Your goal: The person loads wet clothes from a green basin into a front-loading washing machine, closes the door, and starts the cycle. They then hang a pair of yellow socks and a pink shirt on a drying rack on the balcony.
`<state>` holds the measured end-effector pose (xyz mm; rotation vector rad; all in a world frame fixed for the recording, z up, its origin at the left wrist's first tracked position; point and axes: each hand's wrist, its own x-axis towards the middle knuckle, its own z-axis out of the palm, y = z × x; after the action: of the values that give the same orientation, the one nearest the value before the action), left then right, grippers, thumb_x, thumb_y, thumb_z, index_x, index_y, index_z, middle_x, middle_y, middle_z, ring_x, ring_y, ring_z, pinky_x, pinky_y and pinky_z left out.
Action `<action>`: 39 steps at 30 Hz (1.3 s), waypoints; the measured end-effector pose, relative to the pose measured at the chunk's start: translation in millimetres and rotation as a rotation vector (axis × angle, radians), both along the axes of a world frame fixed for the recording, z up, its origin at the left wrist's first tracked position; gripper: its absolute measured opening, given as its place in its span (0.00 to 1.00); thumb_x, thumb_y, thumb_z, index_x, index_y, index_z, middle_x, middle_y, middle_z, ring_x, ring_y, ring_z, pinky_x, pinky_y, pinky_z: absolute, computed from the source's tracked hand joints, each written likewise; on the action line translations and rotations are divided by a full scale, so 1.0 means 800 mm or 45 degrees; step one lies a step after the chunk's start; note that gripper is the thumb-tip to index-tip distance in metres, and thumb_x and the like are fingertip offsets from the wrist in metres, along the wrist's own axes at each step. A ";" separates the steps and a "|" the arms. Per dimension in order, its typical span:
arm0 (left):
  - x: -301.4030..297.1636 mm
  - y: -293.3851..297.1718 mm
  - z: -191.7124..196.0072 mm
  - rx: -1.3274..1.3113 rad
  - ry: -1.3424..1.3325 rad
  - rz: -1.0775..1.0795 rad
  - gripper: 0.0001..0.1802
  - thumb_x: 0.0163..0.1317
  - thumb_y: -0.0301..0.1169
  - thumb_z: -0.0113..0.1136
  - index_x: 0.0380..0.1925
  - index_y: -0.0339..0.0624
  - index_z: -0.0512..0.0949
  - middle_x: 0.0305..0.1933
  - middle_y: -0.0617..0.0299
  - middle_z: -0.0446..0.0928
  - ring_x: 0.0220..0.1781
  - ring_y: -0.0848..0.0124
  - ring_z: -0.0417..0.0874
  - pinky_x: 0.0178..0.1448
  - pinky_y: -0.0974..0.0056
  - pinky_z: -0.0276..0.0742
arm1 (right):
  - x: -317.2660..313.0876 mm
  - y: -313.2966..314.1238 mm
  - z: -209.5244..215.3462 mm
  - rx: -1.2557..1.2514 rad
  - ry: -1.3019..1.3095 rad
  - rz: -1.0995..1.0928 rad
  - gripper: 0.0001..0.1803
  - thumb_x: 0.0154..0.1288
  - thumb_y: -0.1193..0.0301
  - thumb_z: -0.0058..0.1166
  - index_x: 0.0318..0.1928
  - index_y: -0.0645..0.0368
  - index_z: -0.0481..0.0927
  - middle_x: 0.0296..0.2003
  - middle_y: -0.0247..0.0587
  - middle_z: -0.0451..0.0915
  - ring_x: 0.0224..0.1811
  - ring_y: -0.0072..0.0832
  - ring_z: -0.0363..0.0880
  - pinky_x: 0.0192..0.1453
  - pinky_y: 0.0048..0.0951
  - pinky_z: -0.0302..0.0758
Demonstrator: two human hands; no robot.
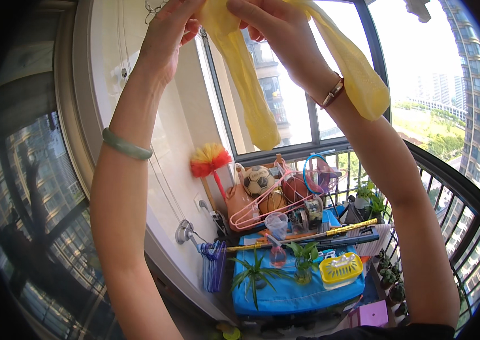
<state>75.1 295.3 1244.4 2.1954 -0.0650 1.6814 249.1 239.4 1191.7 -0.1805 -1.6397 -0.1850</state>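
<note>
Both my arms reach up to the top edge of the head view. My left hand, with a green bangle on its forearm, pinches a thin yellow stocking-like garment. The fingertips are partly cut off by the frame. My right hand, with a bracelet at the wrist, closes on the same yellow fabric, thumb pressed to it. One long piece with a rounded end hangs between my hands. A second yellow piece drapes down behind my right wrist. Where the two pieces meet is out of the frame.
Below stands a blue-covered surface with potted plants, a yellow soap dish and a spray bottle. Behind are balls, pink hangers and a duster. Purple hangers hang left; railing and windows are at right.
</note>
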 end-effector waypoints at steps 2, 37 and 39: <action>0.007 -0.007 -0.005 0.008 -0.033 -0.012 0.15 0.64 0.49 0.63 0.38 0.52 0.78 0.27 0.77 0.73 0.27 0.85 0.65 0.34 0.72 0.60 | 0.006 -0.009 0.002 -0.034 0.122 0.033 0.16 0.72 0.60 0.51 0.35 0.60 0.78 0.27 0.30 0.74 0.29 0.17 0.70 0.37 0.21 0.69; 0.054 -0.032 -0.190 -0.692 -0.362 -0.369 0.35 0.61 0.60 0.61 0.54 0.42 0.72 0.50 0.59 0.74 0.51 0.71 0.74 0.57 0.61 0.73 | 0.008 -0.008 -0.117 -0.374 0.318 -0.100 0.31 0.66 0.48 0.57 0.48 0.68 0.75 0.37 0.42 0.82 0.37 0.25 0.83 0.40 0.23 0.80; 0.053 -0.028 -0.210 -0.691 -0.328 -0.280 0.37 0.58 0.62 0.62 0.54 0.43 0.72 0.47 0.60 0.75 0.50 0.72 0.75 0.56 0.62 0.73 | 0.006 -0.013 -0.133 -0.458 0.360 -0.258 0.33 0.65 0.45 0.57 0.48 0.69 0.75 0.37 0.44 0.82 0.38 0.25 0.83 0.40 0.22 0.79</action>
<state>117.2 272.7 1076.5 1.5159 0.0732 1.6137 254.3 229.1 1085.1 -0.6212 -1.3603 -0.0142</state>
